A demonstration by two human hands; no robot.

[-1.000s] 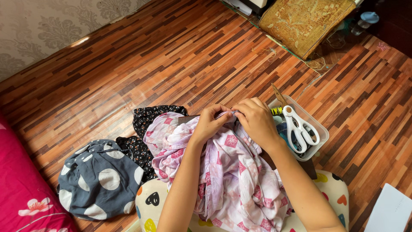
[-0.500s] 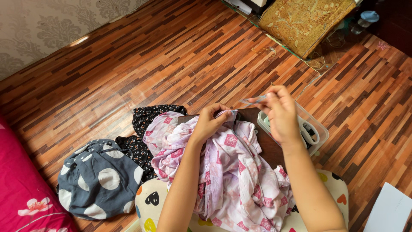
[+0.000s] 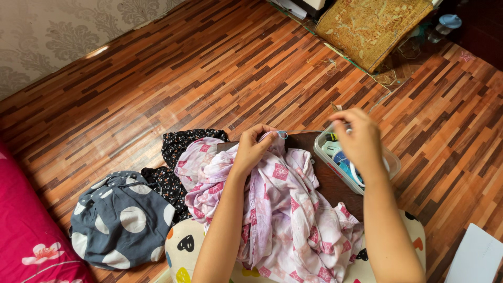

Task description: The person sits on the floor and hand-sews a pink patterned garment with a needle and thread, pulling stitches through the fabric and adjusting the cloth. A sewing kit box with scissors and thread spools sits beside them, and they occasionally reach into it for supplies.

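A pink-and-white patterned garment (image 3: 283, 209) lies heaped over a small dark board (image 3: 327, 181) in front of me. My left hand (image 3: 255, 147) pinches its top edge, next to a small blue loop (image 3: 282, 134). My right hand (image 3: 361, 139) hovers over a clear plastic box (image 3: 326, 156) holding thread spools and scissors, most of them hidden beneath the hand. Its fingertips are curled together, and I cannot see whether anything is in them.
Left of the pink garment lie a black floral cloth (image 3: 178, 144) and a grey polka-dot garment (image 3: 120, 217). Under my arms is a heart-print cushion (image 3: 183, 246). Red bedding (image 3: 26, 236) is at far left, a golden mat (image 3: 372, 26) at the back, white paper (image 3: 477, 257) at bottom right.
My right hand left the garment's edge, lifted with something thin pinched in its fingers, then swung right and down over the plastic box. My left hand kept its grip on the fabric.
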